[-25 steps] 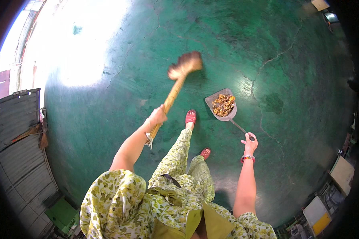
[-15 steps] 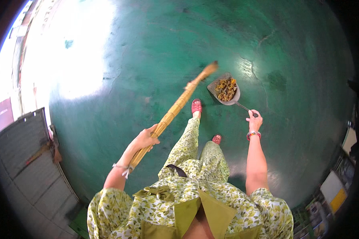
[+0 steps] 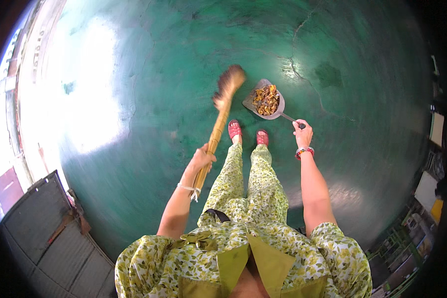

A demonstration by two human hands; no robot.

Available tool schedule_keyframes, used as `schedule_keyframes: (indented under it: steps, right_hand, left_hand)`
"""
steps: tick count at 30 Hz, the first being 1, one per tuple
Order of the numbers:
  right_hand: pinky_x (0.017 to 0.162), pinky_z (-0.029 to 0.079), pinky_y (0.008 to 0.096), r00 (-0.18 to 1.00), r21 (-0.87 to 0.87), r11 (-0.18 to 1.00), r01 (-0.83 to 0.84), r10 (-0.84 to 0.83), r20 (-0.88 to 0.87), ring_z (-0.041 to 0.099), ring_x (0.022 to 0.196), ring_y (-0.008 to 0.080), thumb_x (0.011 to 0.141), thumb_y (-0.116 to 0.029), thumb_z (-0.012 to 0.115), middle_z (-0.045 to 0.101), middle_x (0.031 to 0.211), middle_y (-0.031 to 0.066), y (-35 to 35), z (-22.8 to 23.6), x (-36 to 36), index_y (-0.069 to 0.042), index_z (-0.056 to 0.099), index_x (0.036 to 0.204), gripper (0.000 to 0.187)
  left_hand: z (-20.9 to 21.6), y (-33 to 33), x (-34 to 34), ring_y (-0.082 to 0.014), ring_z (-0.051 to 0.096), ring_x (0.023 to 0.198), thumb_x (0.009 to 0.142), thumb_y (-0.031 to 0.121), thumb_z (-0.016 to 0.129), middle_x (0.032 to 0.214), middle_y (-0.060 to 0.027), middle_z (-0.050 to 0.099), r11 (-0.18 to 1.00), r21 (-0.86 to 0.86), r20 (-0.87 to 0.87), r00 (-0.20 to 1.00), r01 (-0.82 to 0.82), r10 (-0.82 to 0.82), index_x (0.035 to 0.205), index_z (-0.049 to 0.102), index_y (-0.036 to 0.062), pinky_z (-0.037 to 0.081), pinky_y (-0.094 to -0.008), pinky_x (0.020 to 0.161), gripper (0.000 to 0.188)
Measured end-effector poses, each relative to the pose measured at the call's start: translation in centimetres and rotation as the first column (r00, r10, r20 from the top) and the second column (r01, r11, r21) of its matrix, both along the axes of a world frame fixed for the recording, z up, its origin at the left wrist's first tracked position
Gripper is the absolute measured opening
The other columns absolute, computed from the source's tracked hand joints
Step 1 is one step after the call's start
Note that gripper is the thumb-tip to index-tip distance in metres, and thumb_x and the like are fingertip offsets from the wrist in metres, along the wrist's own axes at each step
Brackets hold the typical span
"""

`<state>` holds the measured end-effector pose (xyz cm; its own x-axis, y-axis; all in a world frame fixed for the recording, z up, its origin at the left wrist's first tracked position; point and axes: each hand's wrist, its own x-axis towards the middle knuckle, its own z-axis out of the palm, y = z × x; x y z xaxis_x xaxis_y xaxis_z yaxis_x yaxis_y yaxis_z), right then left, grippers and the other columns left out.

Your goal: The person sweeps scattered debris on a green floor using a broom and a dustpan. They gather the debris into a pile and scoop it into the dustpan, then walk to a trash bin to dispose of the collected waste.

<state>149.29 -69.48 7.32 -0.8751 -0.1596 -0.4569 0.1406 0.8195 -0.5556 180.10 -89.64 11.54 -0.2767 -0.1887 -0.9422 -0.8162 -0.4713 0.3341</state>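
Observation:
My left hand (image 3: 202, 158) is closed round the long straw-coloured handle of a broom (image 3: 217, 126). The broom's dark bristle end points away from me and is smeared by motion. Right of it, my right hand (image 3: 303, 133) grips the thin dark handle of a dustpan (image 3: 280, 108). A heap of brown and yellow dry leaves (image 3: 266, 101) lies in the pan, whose wide lip faces the broom's side. A gap separates the bristles from the pan.
The green floor (image 3: 184, 64) has cracks and bright glare at the left. My feet in red sandals (image 3: 235, 130) stand below the pan. A grey panel (image 3: 49, 238) is at the lower left. Assorted items, with a white board (image 3: 426, 191) among them, line the right edge.
The broom has swung left and turned more upright, showing its spread bristles. The dustpan has shifted slightly left and away with my right hand. My right foot has come forward beside the left.

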Motion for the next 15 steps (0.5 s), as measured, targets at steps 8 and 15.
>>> schedule_keyframes:
  steps: [8,15]
  right_hand:
    - [0.069,0.043,0.0371,0.952,-0.063,0.953,-0.297,0.29,-0.1,0.055,0.079,0.0285,0.067,-0.02,0.065,0.059,0.082,0.0107,1.9,-2.1,-1.8,-0.008,0.06,0.075,0.015]
    - [0.058,0.044,0.0256,0.97,-0.363,0.917,-0.167,0.219,0.106,0.053,0.066,0.0132,0.073,-0.027,0.064,0.058,0.07,0.004,0.5,-1.5,-2.3,-0.002,0.058,0.081,0.027]
  left_hand:
    - [10.8,4.5,2.2,-0.0095,0.044,0.041,0.069,0.001,0.06,0.057,-0.0015,0.045,0.995,0.072,-0.036,0.997,-0.064,0.067,0.127,0.033,0.0115,0.037,-0.0234,0.035,0.065]
    - [13.8,10.4,11.2,-0.0099,0.044,0.044,0.071,0.006,0.06,0.059,-0.0013,0.044,0.734,0.092,0.015,0.738,-0.673,0.675,0.121,0.04,0.0194,0.037,-0.0252,0.036,0.055]
